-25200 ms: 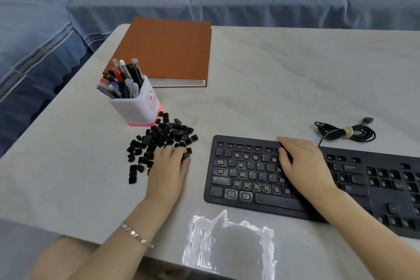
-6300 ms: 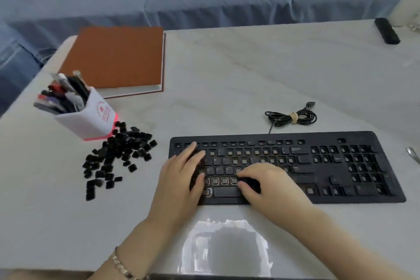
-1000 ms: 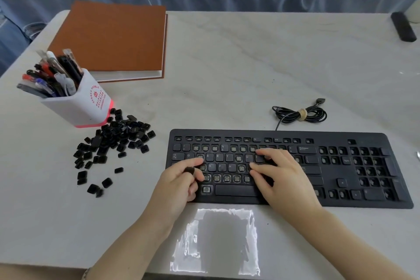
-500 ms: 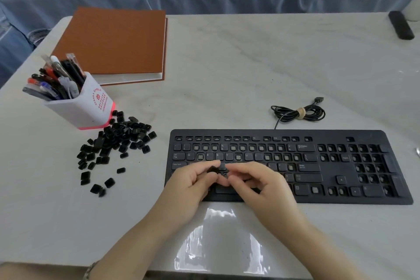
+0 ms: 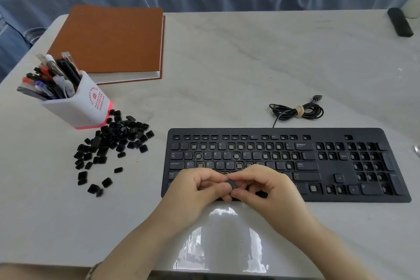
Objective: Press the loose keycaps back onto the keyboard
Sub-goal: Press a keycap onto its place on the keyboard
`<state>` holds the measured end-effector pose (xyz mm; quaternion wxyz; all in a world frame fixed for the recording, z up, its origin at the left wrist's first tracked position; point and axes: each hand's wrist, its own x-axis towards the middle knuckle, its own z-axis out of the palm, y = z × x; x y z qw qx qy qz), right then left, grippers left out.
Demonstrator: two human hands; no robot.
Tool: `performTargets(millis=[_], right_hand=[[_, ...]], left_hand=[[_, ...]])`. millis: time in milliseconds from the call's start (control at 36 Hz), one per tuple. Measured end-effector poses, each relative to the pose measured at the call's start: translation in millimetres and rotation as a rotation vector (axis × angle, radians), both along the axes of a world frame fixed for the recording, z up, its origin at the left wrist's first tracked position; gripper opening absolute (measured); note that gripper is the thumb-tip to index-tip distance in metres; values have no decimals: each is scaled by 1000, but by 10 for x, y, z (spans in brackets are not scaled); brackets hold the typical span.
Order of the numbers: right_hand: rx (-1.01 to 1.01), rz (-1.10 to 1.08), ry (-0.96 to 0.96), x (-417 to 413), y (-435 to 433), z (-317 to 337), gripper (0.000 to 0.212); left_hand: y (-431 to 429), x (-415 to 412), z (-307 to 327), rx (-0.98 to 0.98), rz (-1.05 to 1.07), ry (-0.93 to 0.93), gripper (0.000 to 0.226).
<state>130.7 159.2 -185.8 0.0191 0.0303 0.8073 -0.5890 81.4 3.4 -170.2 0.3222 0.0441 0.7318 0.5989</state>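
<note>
A black keyboard [image 5: 341, 166] lies on the pale table, with many bare switch sockets among its fitted keys. My left hand [image 5: 197, 191] and my right hand [image 5: 270, 188] meet over the keyboard's lower left rows. Between their fingertips sits one small black keycap [image 5: 232, 183], pinched from both sides. A heap of loose black keycaps [image 5: 113, 143] lies on the table left of the keyboard, with a few strays nearer me. The bottom rows under my hands are hidden.
A white pen holder [image 5: 79, 102] full of pens stands just behind the keycap heap. A brown book [image 5: 113, 38] lies at the back left. The keyboard's coiled cable [image 5: 295, 111] rests behind it. A black remote [image 5: 400, 21] sits at the far right corner.
My right hand left the home row and came to my left hand over the lower left keys. The keycap carried by the left hand is now pinched between both hands.
</note>
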Motion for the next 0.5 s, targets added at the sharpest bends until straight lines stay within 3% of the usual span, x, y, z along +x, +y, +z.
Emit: performTargets(millis=[250,500], right_hand=[[-139,-178,157,26,-7,68,30],[-139,-171,197,12,2,218,28]], left_hand=[[-9,-34,-72,4,348,-76,22],[-37,-37,-105,22,406,-138,44]])
